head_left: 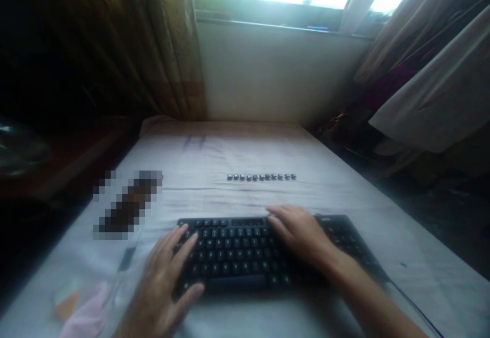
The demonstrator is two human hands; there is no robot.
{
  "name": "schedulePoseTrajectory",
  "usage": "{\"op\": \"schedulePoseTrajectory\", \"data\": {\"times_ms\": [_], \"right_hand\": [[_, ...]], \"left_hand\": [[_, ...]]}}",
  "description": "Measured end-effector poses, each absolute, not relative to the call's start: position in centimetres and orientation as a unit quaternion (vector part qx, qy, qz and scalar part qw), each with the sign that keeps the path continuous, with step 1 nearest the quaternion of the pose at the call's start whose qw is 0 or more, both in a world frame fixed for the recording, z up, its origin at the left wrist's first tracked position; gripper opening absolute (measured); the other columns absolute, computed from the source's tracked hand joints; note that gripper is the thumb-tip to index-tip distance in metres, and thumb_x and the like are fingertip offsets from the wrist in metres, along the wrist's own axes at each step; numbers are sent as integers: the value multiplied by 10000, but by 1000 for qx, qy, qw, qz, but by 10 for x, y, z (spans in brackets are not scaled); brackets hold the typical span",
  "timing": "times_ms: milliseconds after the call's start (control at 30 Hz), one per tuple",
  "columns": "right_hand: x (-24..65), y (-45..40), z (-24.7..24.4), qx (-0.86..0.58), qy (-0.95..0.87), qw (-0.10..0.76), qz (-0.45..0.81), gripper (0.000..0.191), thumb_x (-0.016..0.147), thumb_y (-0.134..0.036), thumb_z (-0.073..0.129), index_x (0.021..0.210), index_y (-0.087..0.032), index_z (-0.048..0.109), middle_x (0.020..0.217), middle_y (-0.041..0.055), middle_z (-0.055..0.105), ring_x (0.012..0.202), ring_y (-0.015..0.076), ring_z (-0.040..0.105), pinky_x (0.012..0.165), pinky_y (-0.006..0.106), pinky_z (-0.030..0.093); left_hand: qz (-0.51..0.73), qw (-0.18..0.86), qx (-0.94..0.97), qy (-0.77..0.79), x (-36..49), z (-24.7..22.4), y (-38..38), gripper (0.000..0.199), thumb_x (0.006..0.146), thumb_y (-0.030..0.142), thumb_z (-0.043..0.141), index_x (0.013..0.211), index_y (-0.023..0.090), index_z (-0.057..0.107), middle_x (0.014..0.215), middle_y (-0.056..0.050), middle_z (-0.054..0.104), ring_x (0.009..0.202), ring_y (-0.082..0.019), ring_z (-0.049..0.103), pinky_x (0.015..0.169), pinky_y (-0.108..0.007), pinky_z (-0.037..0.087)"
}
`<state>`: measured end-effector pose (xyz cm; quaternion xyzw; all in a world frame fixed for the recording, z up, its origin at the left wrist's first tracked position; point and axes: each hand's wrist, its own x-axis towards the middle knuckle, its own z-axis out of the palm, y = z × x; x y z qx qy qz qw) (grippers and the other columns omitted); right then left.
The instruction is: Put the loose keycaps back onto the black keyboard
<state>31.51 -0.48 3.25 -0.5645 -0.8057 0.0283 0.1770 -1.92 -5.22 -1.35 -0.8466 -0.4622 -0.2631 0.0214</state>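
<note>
Keyboard [237,256] lies flat on cloth-covered table [245,149], L hand [163,271] w/ fingers spread over its L end, R hand [300,228] across its far edge, unclear if gripping anything. Row of tiny dark pcs [262,177] sits beyond; a fwd shove might scatter them, & a snagged cable [413,305] could skew the keyboard.

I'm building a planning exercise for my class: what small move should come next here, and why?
Perhaps reach the right hand forward to the row of small pieces: it is the nearer hand, at the back edge of the keyboard, while the left hand, at the keyboard's left end, could steady it.
</note>
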Motion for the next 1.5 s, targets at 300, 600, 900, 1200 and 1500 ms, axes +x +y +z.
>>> {"op": "schedulePoseTrajectory", "data": {"times_ms": [300,600,900,1200,1500], "right_hand": [[308,-5,29,-571,-789,185,132,284,944,-244,484,798,-213,725,810,36,716,759,170,669,699,281,507],[309,3,32,-545,-817,144,125,321,910,-267,533,635,-210,688,647,6,670,586,135,612,582,230,442],[264,96,54,-580,-805,123,37,216,899,-208,554,931,-236,766,994,70,748,915,207,662,788,290,474],[240,137,27,-583,-803,118,22,228,866,-236,612,1052,-228,742,1246,103,661,1173,265,553,962,385,423],[234,139,25,-574,-805,147,30,179,858,-184,608,957,-214,754,1210,105,682,1156,271,564,965,403,425]], "left_hand": [[-312,-51,-796,-516,-14,-12,-56,524,965,436,410,1472,317,359,1544,-69,402,1380,-292,439,1068,-489,468],[-337,-68,-795,-500,-25,-17,-51,497,966,417,371,1459,359,390,1526,-45,443,1331,-287,504,1010,-445,518],[-379,-106,-749,-533,-20,-26,-46,456,953,340,401,1403,356,474,1489,-63,491,1306,-297,530,1003,-488,503],[-340,-107,-794,-492,-39,-21,-36,443,921,316,500,1359,383,529,1405,-16,585,1212,-266,614,927,-394,575],[-330,-97,-793,-504,-37,-18,-40,408,952,342,452,1352,366,531,1427,-22,562,1264,-256,573,978,-399,551]]}}
